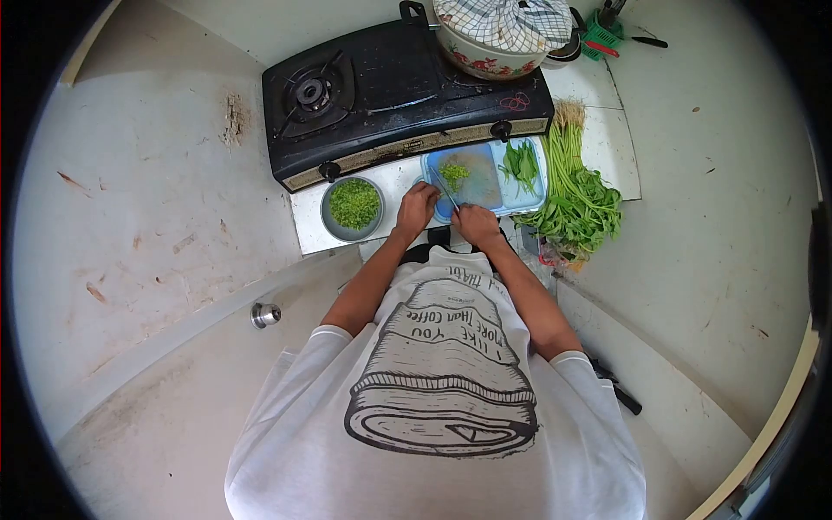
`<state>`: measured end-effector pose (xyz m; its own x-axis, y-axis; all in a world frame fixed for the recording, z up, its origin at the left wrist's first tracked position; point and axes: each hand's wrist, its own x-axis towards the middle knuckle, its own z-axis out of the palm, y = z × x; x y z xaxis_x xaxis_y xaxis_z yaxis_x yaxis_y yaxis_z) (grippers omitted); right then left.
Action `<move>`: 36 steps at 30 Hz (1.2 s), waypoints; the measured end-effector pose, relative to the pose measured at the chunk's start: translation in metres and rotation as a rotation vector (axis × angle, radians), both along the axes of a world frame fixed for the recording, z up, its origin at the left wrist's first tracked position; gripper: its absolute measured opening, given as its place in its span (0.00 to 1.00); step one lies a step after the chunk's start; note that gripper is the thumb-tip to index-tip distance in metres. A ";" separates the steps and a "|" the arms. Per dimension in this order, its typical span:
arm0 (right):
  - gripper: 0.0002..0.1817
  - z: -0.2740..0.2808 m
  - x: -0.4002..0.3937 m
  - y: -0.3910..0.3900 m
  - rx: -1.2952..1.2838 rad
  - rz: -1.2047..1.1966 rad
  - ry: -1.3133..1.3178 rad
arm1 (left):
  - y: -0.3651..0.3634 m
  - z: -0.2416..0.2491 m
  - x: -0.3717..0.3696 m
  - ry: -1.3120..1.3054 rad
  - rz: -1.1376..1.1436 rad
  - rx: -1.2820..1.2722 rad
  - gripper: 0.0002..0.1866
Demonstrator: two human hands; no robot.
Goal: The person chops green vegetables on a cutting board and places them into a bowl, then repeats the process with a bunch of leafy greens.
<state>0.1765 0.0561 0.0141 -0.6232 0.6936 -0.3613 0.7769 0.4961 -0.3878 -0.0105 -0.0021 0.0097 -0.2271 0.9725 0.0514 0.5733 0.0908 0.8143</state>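
Observation:
My right hand (476, 224) grips a knife (447, 189), its blade pointing up and left over a blue cutting board (484, 198). Close to the board's left edge and the blade is my left hand (418, 206), fingers curled together; what they hold, if anything, is too small to make out. A small heap of chopped greens (454, 176) lies on the board near the blade. Whole green leaves (520, 165) rest on the board's right side. Left of my hands stands a grey bowl (327, 217) full of finely chopped greens (354, 203).
A black two-burner gas stove (394, 87) stands behind the board, carrying a floral pot (490, 62) covered with a checked cloth (503, 22). A large bunch of leafy stems (576, 186) lies to the right. A green basket (602, 35) with utensils sits at the back right.

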 end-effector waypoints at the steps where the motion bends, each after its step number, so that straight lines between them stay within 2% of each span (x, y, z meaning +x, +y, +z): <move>1: 0.26 0.003 0.003 0.000 -0.015 -0.020 -0.011 | 0.000 -0.001 0.001 -0.005 0.005 0.006 0.05; 17: 0.26 0.002 -0.002 -0.001 0.008 0.048 0.054 | -0.001 0.000 0.002 0.023 0.008 0.016 0.07; 26: 0.26 0.002 -0.003 -0.004 0.035 0.035 0.015 | -0.003 0.004 0.000 0.006 0.048 -0.079 0.06; 36: 0.27 0.000 -0.009 -0.003 0.035 0.051 0.007 | -0.004 -0.007 0.002 0.033 0.060 -0.024 0.05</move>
